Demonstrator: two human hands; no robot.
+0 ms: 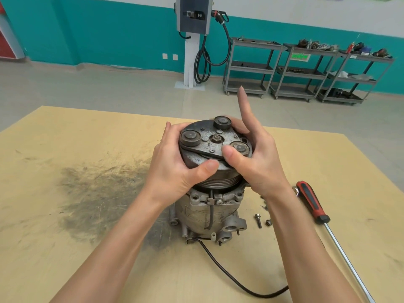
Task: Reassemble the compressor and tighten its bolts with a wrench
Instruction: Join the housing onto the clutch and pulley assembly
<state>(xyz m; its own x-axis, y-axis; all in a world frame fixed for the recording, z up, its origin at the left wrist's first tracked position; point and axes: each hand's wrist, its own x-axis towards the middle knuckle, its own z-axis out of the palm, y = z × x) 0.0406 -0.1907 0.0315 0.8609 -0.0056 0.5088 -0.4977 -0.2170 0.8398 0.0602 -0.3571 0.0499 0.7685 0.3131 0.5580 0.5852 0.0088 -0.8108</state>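
Black cable [229, 274] snakes across the plywood table [65, 248] nearest the camera, running up to the base of the compressor [207, 215], which stands on end between the two forearms. Its body is dull grey cast metal, grimy, with ported lugs low down. Just right of the right wrist lie one loose bolt [258, 220] and one small nut [268, 222], and beyond them one screwdriver [314, 204] with a red-and-black handle, shaft pointing back toward the camera. Up top, the left hand [175, 169] wraps the grooved pulley's rim, thumb curled over the front edge. The right hand [258, 158] clasps the other side, thumb pressing the clutch plate [215, 142], index finger sticking straight up. That plate is dark and speckled, carrying three round bosses and one centre nut. Far behind the hands, three grey shelf carts [306, 68] stand by the teal wall, with assorted parts on their shelves, too small to identify.
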